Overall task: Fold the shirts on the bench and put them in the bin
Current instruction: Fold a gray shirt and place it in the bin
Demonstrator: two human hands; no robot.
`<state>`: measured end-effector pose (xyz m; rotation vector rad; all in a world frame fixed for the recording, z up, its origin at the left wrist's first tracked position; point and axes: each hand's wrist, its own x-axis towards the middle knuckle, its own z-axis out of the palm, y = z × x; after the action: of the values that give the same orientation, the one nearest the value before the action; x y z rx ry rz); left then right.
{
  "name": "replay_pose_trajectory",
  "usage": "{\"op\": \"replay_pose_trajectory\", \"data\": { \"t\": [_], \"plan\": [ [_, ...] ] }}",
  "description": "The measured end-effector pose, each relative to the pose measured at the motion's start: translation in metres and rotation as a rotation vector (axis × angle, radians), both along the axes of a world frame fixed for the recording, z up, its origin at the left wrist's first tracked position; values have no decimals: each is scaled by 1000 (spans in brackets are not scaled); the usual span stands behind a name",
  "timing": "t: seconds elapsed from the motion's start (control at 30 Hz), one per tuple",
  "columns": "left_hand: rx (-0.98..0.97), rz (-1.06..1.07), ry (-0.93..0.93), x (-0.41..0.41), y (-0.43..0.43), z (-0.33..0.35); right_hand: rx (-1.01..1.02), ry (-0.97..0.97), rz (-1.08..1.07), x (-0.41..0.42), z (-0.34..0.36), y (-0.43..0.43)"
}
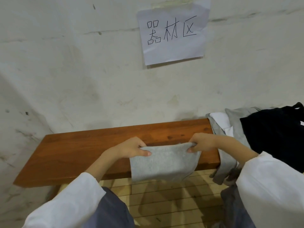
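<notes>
A folded light grey shirt [162, 163] hangs in front of the wooden bench [74, 150], its lower part below the bench's front edge. My left hand [131, 148] pinches its upper left corner and my right hand [203, 143] pinches its upper right corner, keeping the top edge stretched between them. On the bench's right end lies a pile of unfolded clothes: a black shirt [276, 137], a grey shirt [235, 125] and a white one [220, 120]. No bin is in view.
The bench stands against a stained white wall with a paper sign [172, 33] taped above it. Grey cloth [225, 168] from the pile droops over the bench's right front edge. Below is a tiled yellowish floor [164, 203].
</notes>
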<state>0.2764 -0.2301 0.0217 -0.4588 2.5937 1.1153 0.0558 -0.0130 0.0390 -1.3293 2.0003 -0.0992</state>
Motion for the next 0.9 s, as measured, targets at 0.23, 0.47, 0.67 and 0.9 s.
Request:
{"op": "replay_pose_trajectory", "data": {
  "t": [0.23, 0.47, 0.67, 0.9],
  "plan": [
    [-280, 69, 244, -38, -19, 87, -459, 271, -184, -27, 56, -27],
    [-710, 180, 477, -48, -14, 80, -833, 382, -304, -24, 41, -36],
    [-810, -160, 31, -2, 34, -55, -377, 373, -80, 13, -73, 2],
    [-665, -107, -55, 24, 47, -71, -362, 303, -136, 29, -101, 25]
  ]
}}
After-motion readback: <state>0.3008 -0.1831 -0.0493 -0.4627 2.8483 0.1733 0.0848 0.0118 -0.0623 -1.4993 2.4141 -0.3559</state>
